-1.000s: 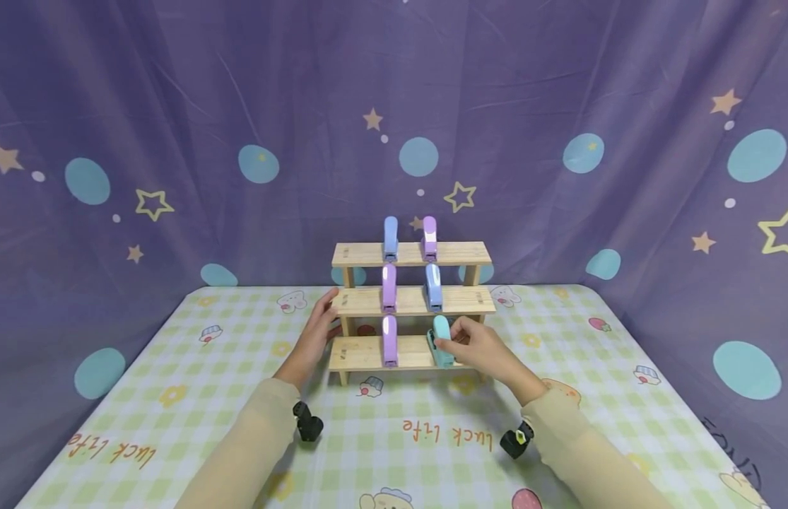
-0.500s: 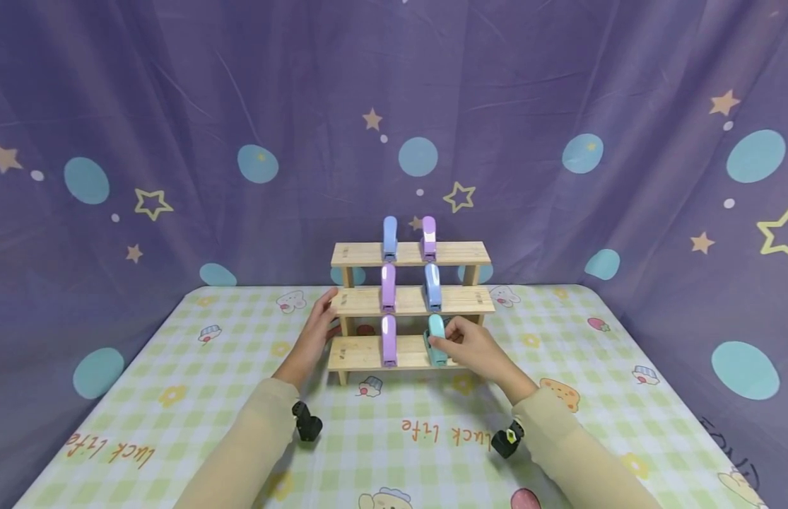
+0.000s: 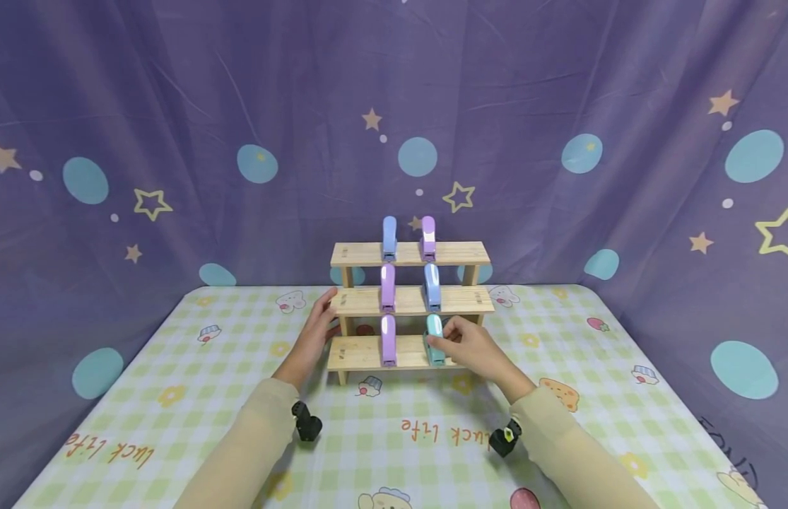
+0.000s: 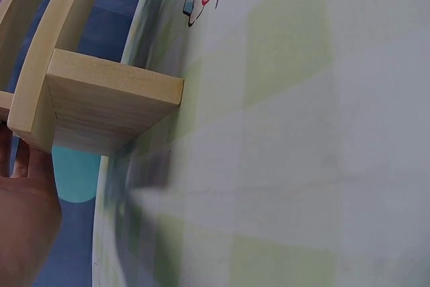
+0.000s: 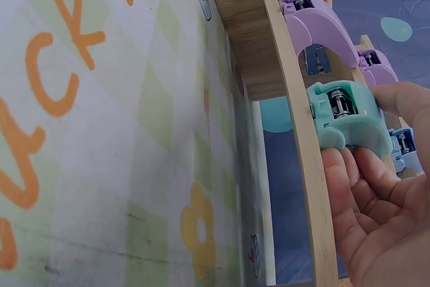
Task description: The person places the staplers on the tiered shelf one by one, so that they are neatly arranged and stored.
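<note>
A teal stapler (image 3: pixel 435 341) stands on the right part of the lowest shelf (image 3: pixel 358 351) of a wooden three-tier rack. My right hand (image 3: pixel 473 348) pinches it from the right side. In the right wrist view, thumb and fingers lie on opposite sides of the teal stapler (image 5: pixel 353 115). My left hand (image 3: pixel 314 332) touches the left end of the middle shelf (image 3: pixel 362 301), fingers fairly straight. In the left wrist view, the fingertips of the left hand (image 4: pixel 27 213) are hidden behind the wood. A purple stapler (image 3: pixel 389 341) stands left of the teal one.
A purple stapler (image 3: pixel 387 288) and a blue stapler (image 3: pixel 432 288) stand on the middle shelf. Another blue stapler (image 3: pixel 389 239) and another purple stapler (image 3: pixel 428 239) are on the top shelf (image 3: pixel 358 253). A checked cloth (image 3: pixel 228 367) covers the table; a purple curtain (image 3: pixel 330 141) hangs behind.
The teal stapler has shifted slightly left in my right hand and stands straighter, roughly in line with the blue stapler above. My left hand has stayed at the rack.
</note>
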The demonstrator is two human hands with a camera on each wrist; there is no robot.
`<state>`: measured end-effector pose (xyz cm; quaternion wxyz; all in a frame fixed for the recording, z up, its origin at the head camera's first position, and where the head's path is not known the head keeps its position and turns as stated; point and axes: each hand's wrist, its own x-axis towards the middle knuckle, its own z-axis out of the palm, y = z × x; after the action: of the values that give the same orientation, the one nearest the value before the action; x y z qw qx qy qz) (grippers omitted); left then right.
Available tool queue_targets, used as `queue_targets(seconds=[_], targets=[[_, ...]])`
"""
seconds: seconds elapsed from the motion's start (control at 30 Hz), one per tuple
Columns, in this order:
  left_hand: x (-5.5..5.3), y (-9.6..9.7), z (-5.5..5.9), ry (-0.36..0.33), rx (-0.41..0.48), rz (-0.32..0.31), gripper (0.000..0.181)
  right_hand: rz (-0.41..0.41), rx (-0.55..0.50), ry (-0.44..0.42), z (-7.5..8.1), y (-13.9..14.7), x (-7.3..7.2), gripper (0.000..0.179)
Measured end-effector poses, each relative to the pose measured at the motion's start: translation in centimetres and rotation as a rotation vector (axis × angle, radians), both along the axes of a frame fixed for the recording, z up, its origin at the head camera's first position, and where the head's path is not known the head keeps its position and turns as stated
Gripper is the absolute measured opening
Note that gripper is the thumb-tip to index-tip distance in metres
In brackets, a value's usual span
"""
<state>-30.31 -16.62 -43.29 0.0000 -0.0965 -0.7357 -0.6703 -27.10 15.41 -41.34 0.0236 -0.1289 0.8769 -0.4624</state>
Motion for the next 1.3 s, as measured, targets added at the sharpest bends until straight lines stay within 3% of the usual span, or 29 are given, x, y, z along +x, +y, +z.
queue_targets(seconds=[0.6,1.03,1.3], targets=[[0.0,0.0,0.0,-0.001,0.0,-0.001,0.053,0.016,-0.024,-0.029,0.2,0.2,-0.1,0.042],[-0.1,0.0,0.1,0.0,-0.002,0.009,0.053,0.059,-0.055,-0.057,0.4,2.1,0.3,0.04],[0.2,-0.3,0.3,-0.003,-0.034,-0.024,0.055,0.025,-0.067,-0.05,0.5,3.6,0.4,0.037]])
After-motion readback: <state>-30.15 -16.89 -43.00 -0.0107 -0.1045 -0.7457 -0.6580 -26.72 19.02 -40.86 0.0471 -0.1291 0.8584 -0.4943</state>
